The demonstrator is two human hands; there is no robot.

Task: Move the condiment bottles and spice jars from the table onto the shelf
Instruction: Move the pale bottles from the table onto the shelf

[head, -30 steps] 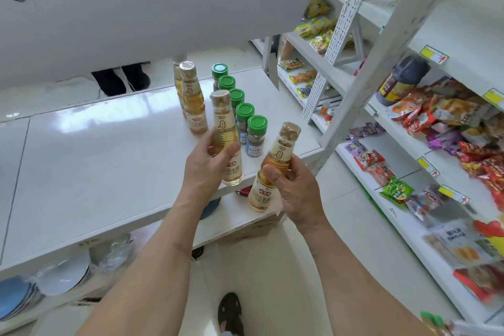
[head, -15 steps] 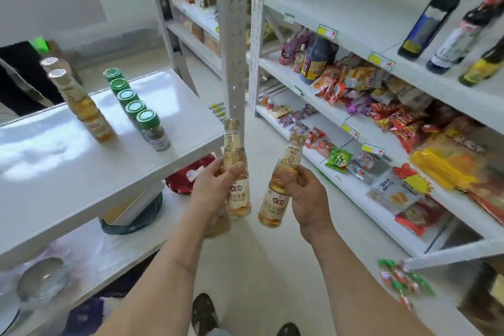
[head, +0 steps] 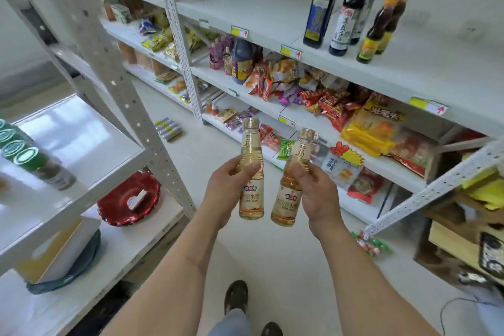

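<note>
Two small bottles of pale golden liquid, one in each hand, both held up in the air over the floor between the worktop and the shelf. The left bottle point(head: 251, 172) is upright with the left hand point(head: 227, 194) wrapped around its middle, thumb across the front. The right bottle point(head: 291, 180) leans a bit to the right, and the right hand point(head: 317, 194) is closed around it the same way. The two bottles are just beside each other, not touching as far as I can see.

Off to the far left, green-capped spice jars point(head: 30, 161) sit in a row on the white worktop point(head: 90, 142), pretty blurry. On the right the shelf point(head: 409, 63) has dark sauce bottles point(head: 343, 8) standing on an upper level, with snack packets point(head: 327, 101) crammed on the level below. A red dish point(head: 128, 199) sits under the worktop.
</note>
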